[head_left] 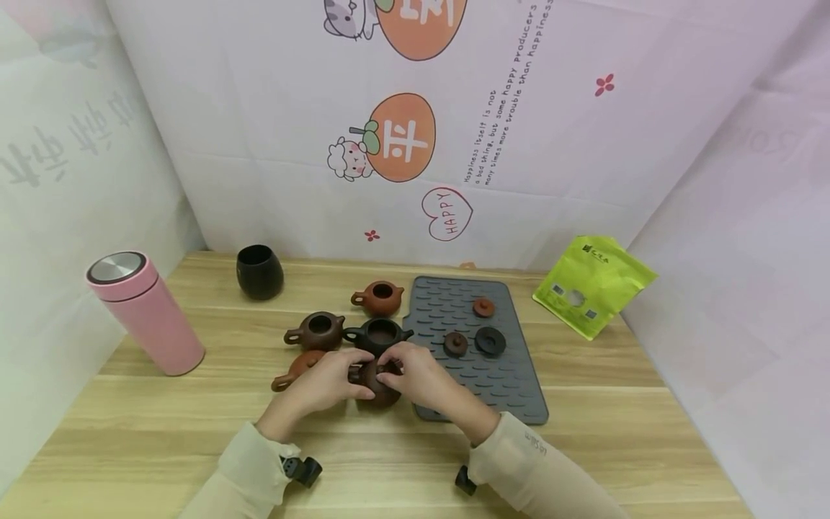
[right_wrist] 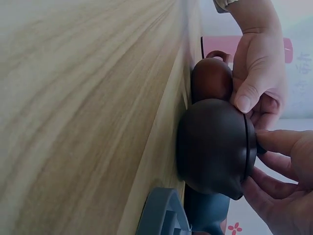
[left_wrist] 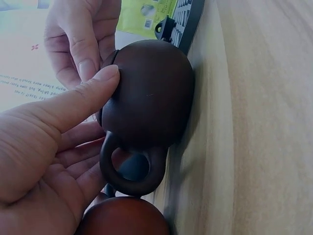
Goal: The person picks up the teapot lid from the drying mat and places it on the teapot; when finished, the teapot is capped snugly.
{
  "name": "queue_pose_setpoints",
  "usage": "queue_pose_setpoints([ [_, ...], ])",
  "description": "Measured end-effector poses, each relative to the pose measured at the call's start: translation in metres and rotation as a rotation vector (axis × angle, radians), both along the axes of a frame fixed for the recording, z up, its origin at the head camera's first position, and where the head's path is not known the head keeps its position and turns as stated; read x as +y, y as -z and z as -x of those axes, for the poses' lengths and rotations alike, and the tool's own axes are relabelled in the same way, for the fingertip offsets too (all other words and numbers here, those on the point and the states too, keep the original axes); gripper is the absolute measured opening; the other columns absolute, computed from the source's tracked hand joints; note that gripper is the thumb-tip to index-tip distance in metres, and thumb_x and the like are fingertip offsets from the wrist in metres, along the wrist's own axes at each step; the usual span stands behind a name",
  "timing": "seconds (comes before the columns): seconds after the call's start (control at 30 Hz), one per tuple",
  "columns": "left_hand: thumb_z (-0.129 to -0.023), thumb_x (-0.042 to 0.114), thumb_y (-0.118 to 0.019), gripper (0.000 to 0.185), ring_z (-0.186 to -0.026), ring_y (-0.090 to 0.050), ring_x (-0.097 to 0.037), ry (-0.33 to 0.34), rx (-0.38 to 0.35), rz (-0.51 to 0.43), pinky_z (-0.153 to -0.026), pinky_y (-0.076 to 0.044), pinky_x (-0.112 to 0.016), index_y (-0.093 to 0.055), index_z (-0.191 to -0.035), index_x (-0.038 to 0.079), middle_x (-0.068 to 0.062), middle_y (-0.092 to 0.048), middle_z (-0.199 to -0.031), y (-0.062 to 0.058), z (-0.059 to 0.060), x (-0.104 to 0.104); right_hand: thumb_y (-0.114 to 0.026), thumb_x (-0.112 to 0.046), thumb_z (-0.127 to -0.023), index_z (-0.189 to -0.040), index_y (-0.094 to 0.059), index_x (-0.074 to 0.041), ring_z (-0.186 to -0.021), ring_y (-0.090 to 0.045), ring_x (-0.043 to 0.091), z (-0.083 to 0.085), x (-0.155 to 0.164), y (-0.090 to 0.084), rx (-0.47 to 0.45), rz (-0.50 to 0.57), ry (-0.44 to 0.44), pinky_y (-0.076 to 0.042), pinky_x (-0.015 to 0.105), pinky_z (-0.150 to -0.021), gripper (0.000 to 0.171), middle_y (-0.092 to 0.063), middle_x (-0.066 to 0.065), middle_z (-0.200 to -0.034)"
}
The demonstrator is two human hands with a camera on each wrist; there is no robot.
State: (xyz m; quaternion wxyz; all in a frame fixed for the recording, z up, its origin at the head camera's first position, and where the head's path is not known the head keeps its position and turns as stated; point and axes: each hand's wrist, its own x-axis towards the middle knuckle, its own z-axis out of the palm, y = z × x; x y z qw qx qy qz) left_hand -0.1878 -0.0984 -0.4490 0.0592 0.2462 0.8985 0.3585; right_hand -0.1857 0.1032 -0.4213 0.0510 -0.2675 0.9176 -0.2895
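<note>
Head view: dark brown teapot (head_left: 379,386) stood on the counter (head_left: 583,432) at the grey mat (head_left: 512,389) edge, both hands round it.

Left wrist: left hand (left_wrist: 44,161) — grip curled, thumb on the belly.

Right wrist: right hand (right_wrist: 283,186) pinched the lid (right_wrist: 250,142); a loose pinch risked dropping it onto neighbouring pots.

Five teapots (head_left: 379,298) — three loose lids (head_left: 483,308), one flask (head_left: 145,313), one cup (head_left: 259,272).

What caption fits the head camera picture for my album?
Two hands, left hand and right hand, hold a dark brown teapot on a wooden table beside a grey mat.
</note>
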Motion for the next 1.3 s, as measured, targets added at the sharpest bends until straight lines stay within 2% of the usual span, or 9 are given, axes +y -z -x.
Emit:
queue_pose_setpoints([
  [0.13,-0.080,0.024,-0.083,0.056,-0.113,-0.058,-0.027,-0.001,-0.014,0.011,-0.091,-0.049,-0.043,-0.062,-0.126,0.001,-0.011,-0.061,-0.124,-0.003,0.000,-0.001,-0.073,-0.025,-0.091,-0.105,-0.070,-0.013,-0.089,-0.060,0.017,0.003,0.007,0.001,-0.009,0.017,0.006,-0.051,0.029,-0.070,0.019,-0.062,-0.001,-0.102],
  [0.27,-0.082,0.028,-0.081,0.057,-0.111,-0.059,-0.029,-0.026,0.007,-0.028,-0.091,-0.049,-0.044,-0.061,-0.129,0.001,-0.013,-0.060,-0.127,-0.010,0.003,-0.010,-0.070,-0.028,-0.092,-0.108,-0.071,-0.011,-0.098,-0.061,0.021,0.010,0.025,-0.001,-0.013,0.058,0.067,-0.053,0.037,-0.078,0.023,-0.064,0.002,-0.107],
  [0.4,-0.085,0.023,-0.078,0.055,-0.109,-0.059,-0.034,-0.060,0.050,-0.096,-0.091,-0.049,-0.046,-0.059,-0.129,-0.002,-0.019,-0.059,-0.125,-0.015,0.011,-0.028,-0.070,-0.022,-0.092,-0.108,-0.071,-0.011,-0.097,-0.061,0.021,0.018,0.047,-0.003,0.010,0.067,0.156,-0.053,0.038,-0.080,0.020,-0.064,0.002,-0.108],
  [0.67,-0.090,0.021,-0.073,0.055,-0.122,-0.049,-0.041,-0.142,0.005,-0.140,-0.100,-0.040,-0.054,-0.054,-0.135,-0.004,-0.023,-0.052,-0.135,-0.018,0.028,-0.065,-0.074,-0.015,-0.088,-0.104,-0.073,-0.009,-0.091,-0.064,0.019,0.032,0.080,0.006,0.040,0.036,0.315,-0.054,0.037,-0.075,0.017,-0.066,0.003,-0.104],
  [0.77,-0.092,0.022,-0.071,0.057,-0.127,-0.043,-0.044,-0.169,0.013,-0.135,-0.103,-0.036,-0.057,-0.050,-0.137,-0.005,-0.025,-0.048,-0.139,-0.017,0.034,-0.075,-0.075,-0.014,-0.088,-0.104,-0.073,-0.009,-0.092,-0.064,0.020,0.039,0.091,0.011,0.034,0.028,0.354,-0.054,0.039,-0.076,0.017,-0.067,0.002,-0.104],
  [0.93,-0.092,0.023,-0.070,0.062,-0.124,-0.045,-0.049,-0.209,0.028,-0.097,-0.100,-0.038,-0.058,-0.045,-0.141,-0.006,-0.026,-0.041,-0.144,-0.013,0.041,-0.087,-0.075,-0.014,-0.088,-0.109,-0.072,-0.007,-0.094,-0.063,0.024,0.048,0.102,0.018,0.040,-0.023,0.376,-0.053,0.042,-0.077,0.023,-0.067,0.006,-0.107],
  [1.13,-0.091,0.024,-0.071,0.064,-0.122,-0.045,-0.051,-0.212,0.044,-0.081,-0.100,-0.038,-0.058,-0.045,-0.139,-0.010,-0.030,-0.042,-0.141,-0.001,0.049,-0.095,-0.075,-0.017,-0.088,-0.111,-0.072,-0.005,-0.098,-0.064,0.028,0.054,0.107,0.027,0.022,-0.087,0.394,-0.054,0.044,-0.079,0.026,-0.066,0.011,-0.113],
  [1.3,-0.090,0.026,-0.073,0.065,-0.124,-0.044,-0.049,-0.213,0.049,-0.076,-0.102,-0.036,-0.058,-0.047,-0.137,-0.010,-0.030,-0.045,-0.139,0.006,0.054,-0.099,-0.076,-0.017,-0.087,-0.106,-0.073,-0.005,-0.093,-0.064,0.026,0.057,0.108,0.031,0.009,-0.084,0.407,-0.054,0.042,-0.073,0.022,-0.067,0.011,-0.109],
])
